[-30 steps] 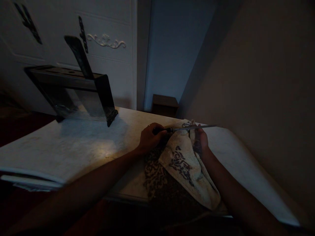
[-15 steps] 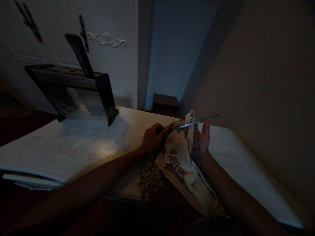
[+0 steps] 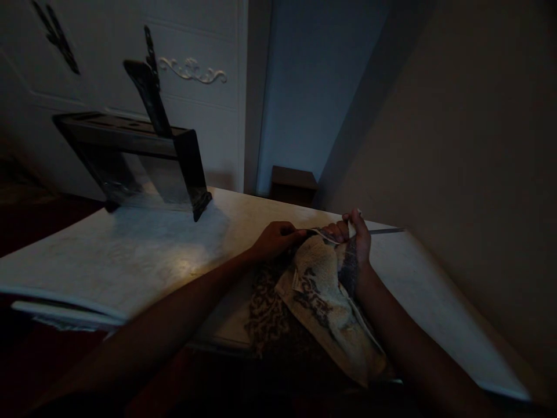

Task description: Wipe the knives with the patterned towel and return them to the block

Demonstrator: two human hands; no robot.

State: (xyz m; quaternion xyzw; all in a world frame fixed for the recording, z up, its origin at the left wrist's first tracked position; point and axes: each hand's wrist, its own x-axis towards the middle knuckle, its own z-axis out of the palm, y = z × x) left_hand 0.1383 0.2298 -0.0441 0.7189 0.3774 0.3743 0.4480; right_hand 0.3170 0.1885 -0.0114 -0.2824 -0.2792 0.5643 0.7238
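A patterned towel (image 3: 322,278) in cream and dark brown hangs from my right hand (image 3: 359,235), whose fingers are closed on it. They press a fold of the cloth around the blade of a knife (image 3: 387,231). Only the far end of that blade shows, sticking out to the right past the fingers. My left hand (image 3: 276,239) is closed at the knife's other end, where the handle is mostly hidden by the fingers and the cloth. The towel's lower part drapes over the table's front edge.
A knife block (image 3: 152,174) with clear sides and a black frame stands on the pale marbled table (image 3: 165,249), one black-handled knife (image 3: 150,98) upright in it. White cupboard doors (image 3: 195,35) rise behind. A small brown box-like piece (image 3: 293,181) sits beyond the table, and a wall runs along the right.
My right hand has closed its fingers and wrapped the towel over the blade, which was bare before. The blade has tilted lower, and most of it is now covered.
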